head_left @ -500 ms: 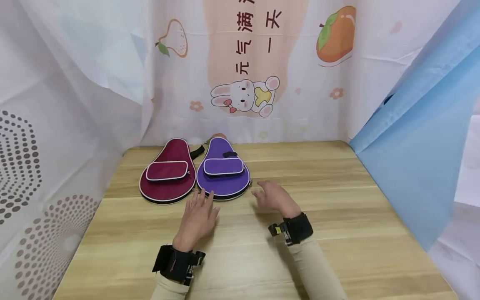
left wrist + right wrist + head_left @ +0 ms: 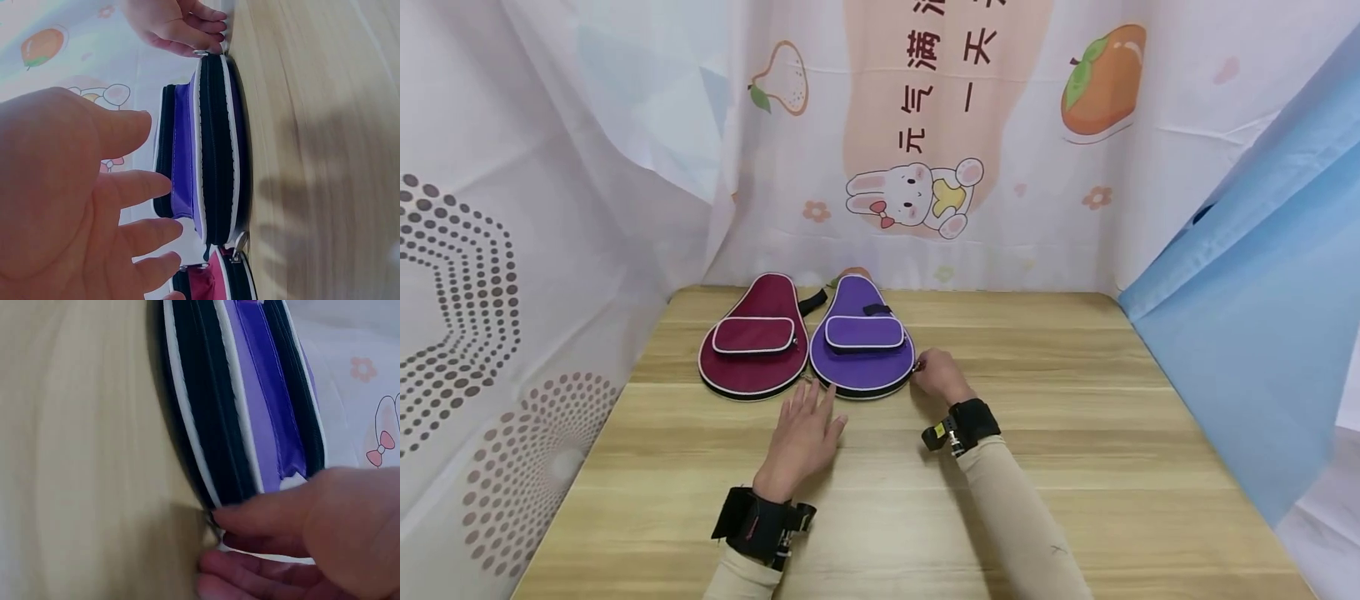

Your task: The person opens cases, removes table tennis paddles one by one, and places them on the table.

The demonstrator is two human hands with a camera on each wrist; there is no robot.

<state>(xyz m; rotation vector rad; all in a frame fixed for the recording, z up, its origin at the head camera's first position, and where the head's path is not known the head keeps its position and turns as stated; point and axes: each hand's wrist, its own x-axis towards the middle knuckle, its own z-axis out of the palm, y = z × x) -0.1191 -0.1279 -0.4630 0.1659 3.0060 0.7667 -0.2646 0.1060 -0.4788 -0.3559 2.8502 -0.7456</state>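
A purple table-tennis paddle case lies flat on the table, its front pocket facing up. My right hand is at its right edge, thumb and curled fingers pinching the small metal zipper pull. My left hand hovers in front of the case's lower left edge with its fingers spread, holding nothing. In the left wrist view its fingers overlap the purple case's black zipper side. Just left of the purple case lies a dark red paddle case, also pocket up, with a zipper pull near its right edge.
Both cases lie toward the back left of the wooden table. A black strap sticks out between them. A printed curtain hangs behind the table's back edge, and a blue sheet hangs along the right.
My right hand has moved left to the purple case's right edge, and its fingers have closed at the zipper pull. The left hand stays nearly in place. The head view has shifted slightly.
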